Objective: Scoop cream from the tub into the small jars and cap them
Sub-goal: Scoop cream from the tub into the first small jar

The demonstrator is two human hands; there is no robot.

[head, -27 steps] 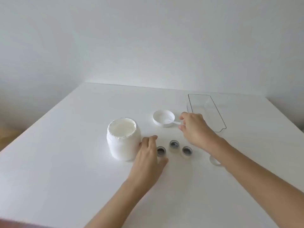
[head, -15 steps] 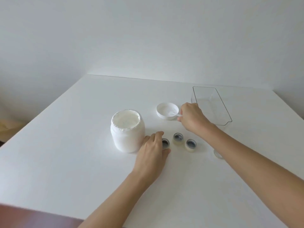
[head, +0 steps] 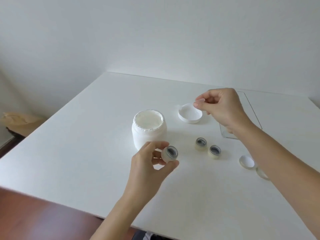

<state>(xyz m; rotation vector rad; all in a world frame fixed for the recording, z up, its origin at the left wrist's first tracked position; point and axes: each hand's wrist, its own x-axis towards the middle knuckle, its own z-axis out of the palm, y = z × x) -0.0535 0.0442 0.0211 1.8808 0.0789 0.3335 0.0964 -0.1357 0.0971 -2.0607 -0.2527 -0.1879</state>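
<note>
An open white tub full of cream stands mid-table. My left hand holds one small open jar lifted and tilted just in front of the tub. Two more small open jars stand on the table to the right. My right hand pinches a small white spatula above the tub's upturned lid. Two small jar caps lie at the right, the second partly hidden by my right forearm.
A clear plastic tray lies behind my right hand, partly hidden by it. The white table ends at a near edge, with a brown floor below it. A crumpled brown paper bag lies on the floor far left.
My left hand picked the nearest small jar up off the table. My right hand lifted the spatula out of the tub lid.
</note>
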